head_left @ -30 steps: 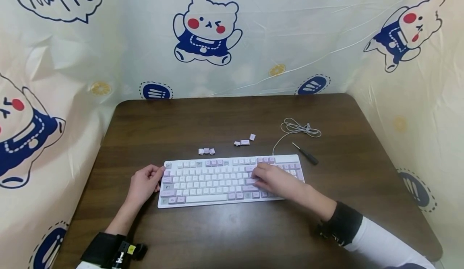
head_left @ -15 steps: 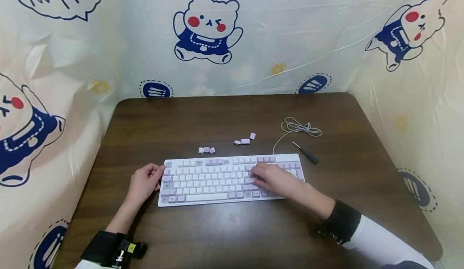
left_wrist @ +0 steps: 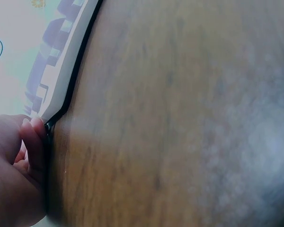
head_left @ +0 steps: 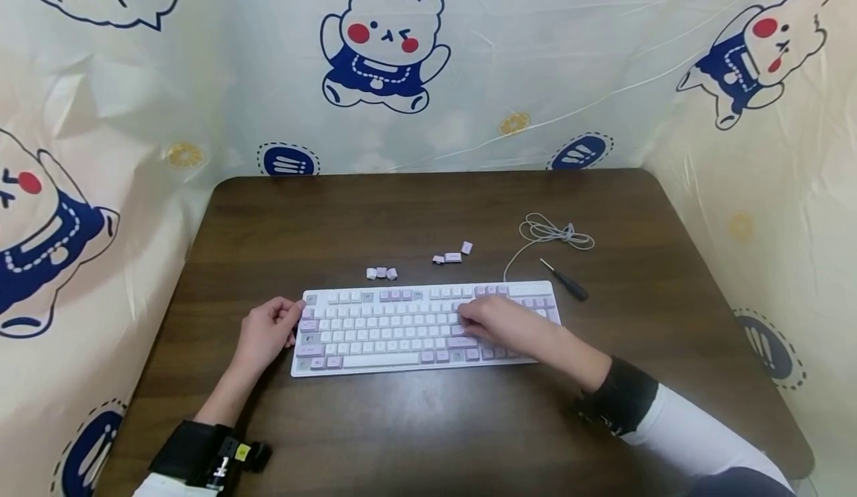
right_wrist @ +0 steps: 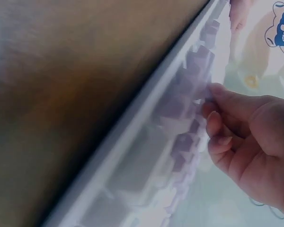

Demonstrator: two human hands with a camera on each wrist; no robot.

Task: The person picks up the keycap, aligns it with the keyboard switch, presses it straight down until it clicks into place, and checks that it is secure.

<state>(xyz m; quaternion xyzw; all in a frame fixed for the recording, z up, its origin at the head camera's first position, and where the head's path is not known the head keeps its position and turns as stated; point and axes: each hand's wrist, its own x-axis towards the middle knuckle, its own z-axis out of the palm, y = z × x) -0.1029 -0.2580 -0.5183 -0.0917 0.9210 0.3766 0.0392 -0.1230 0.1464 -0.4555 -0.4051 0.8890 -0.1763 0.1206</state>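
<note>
Keyboard (head_left: 395,332) lies flat on the table (head_left: 428,430), left hand (head_left: 263,331) at its edge, right hand (head_left: 512,326) over its keys.
The left grip is closed on the left edge near the far corner, presumably to steady the board against sliding or twisting; the right fingers are bent, thumb and forefinger drawn close at the lilac keys (head_left: 462,342), though I cannot tell whether a key is pinched between them. Two small groups of loose keycaps, one of three nearer the left (head_left: 382,273) and another toward the middle (head_left: 453,257), sit behind the board, probably so they remain reachable without crowding the hands. The cable (head_left: 567,234) is bundled behind, likely for tidiness, and a dark-handled tool (head_left: 572,286) rests just beside the far right corner.
</note>
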